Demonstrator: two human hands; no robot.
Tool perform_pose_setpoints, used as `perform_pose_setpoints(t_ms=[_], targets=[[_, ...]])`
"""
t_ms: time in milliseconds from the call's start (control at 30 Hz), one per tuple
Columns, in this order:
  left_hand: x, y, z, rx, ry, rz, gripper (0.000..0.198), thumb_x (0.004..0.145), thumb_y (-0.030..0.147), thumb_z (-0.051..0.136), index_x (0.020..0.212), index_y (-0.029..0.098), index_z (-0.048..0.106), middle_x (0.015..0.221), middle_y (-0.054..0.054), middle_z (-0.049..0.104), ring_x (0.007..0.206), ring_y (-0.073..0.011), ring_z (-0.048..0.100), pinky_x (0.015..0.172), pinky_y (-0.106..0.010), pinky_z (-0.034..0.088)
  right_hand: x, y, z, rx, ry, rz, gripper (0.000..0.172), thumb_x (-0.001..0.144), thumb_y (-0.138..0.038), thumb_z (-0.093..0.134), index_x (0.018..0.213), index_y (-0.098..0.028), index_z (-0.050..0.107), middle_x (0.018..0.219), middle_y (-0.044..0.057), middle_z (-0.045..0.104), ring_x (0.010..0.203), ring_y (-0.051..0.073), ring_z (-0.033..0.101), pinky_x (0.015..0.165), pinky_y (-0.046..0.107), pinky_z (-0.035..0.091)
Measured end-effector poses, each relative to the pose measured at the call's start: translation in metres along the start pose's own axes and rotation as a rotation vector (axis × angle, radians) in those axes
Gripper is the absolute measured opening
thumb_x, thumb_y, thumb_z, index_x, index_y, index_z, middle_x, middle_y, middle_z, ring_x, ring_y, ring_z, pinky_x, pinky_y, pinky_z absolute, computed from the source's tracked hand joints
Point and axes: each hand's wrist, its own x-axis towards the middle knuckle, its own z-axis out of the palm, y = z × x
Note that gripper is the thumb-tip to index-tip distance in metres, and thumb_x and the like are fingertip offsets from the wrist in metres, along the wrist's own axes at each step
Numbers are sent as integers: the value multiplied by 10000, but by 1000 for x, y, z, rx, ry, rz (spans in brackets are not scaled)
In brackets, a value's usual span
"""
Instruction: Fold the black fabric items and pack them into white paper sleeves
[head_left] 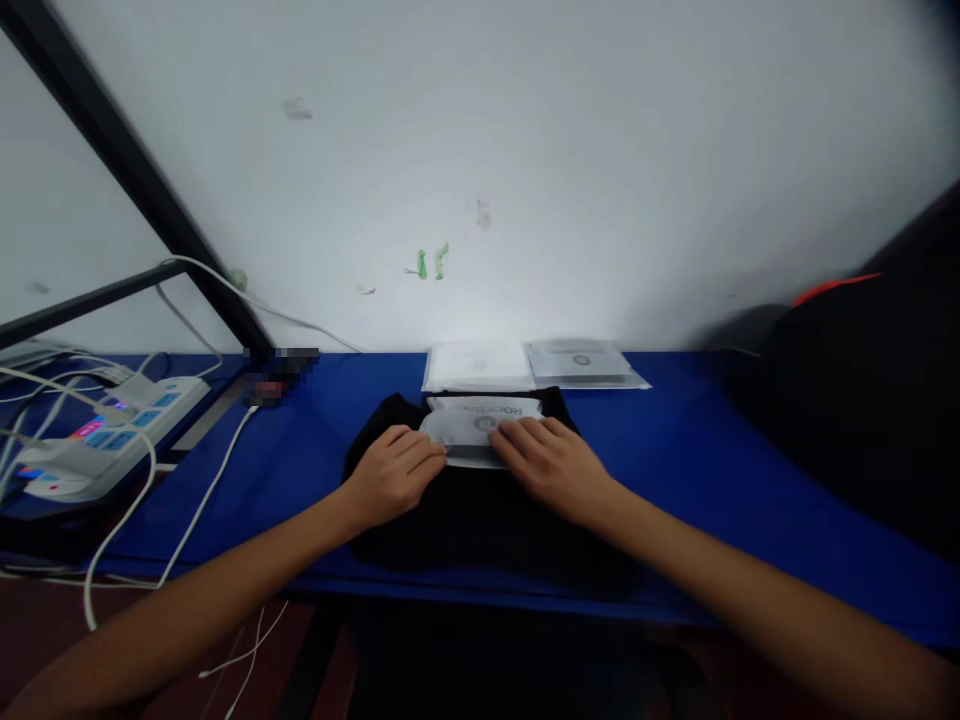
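Blue cloth-covered table [675, 470] runs left to right against a plain white wall [525, 150], w/ a few small green marks [431, 263] and smudges on the paint; a black metal frame [112, 150] slants down at the far left. On the left end sit white power strips [112, 430] w/ coloured switches and a tangle of white cables [202, 490] trailing over the near edge. A dark bulky shape w/ an orange-red trim [862, 400] fills the right side (can't tell what it is). At the far edge, by the wall, lie two flat clear packets [525, 363] side by side — print on them too small to read. In the middle, a black garment [465, 510] lies spread on the cloth, and on its far part rests a white plastic pouch [480, 420]; its printed lettering appears upside down and blurred, something like "ROCK…", not legible for sure, plus a round logo. Left hand [394, 475] — fingers curled loosely, tips touching the pouch's left near edge, knuckles over the garment. Right hand [551, 460] — fingers stretched flat and slightly spread, lying on the pouch's right near part, pressing it onto the garment. Neither hand closes around anything.
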Motion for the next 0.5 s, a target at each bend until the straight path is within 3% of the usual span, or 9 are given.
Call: perform_pose_setpoints(t_ms=[200, 333, 433, 500], targets=[[9, -4, -7, -13, 80, -197, 81, 906, 137, 566, 977, 156, 600, 900, -63, 680, 850, -198, 620, 761, -350, 467, -25, 20, -10, 203, 160, 58, 249, 938, -69, 385, 881, -129, 620, 751, 71, 614, 733, 185, 509, 587, 288, 394], [34, 19, -2, -77, 103, -45, 167, 921, 176, 582, 1086, 153, 587, 926, -55, 688, 845, -185, 620, 778, -347, 483, -11, 9, -17, 323, 245, 24, 224, 933, -86, 409, 883, -130, 624, 717, 59, 592, 694, 175, 484, 570, 281, 401], [50, 34, 2, -96, 161, 88, 99, 925, 154, 574, 1018, 160, 606, 891, -27, 698, 819, -165, 623, 765, -328, 486, 1, 2, -20, 357, 277, 5, 247, 943, -108, 400, 844, -148, 622, 699, 47, 580, 659, 165, 463, 552, 275, 390], [55, 38, 3, -113, 211, 106, 65, 931, 142, 557, 952, 171, 611, 850, -14, 696, 790, -154, 621, 738, -315, 487, 3, 0, -21, 378, 294, 0, 271, 950, -117, 380, 824, -155, 617, 705, 45, 580, 641, 159, 455, 525, 271, 367]])
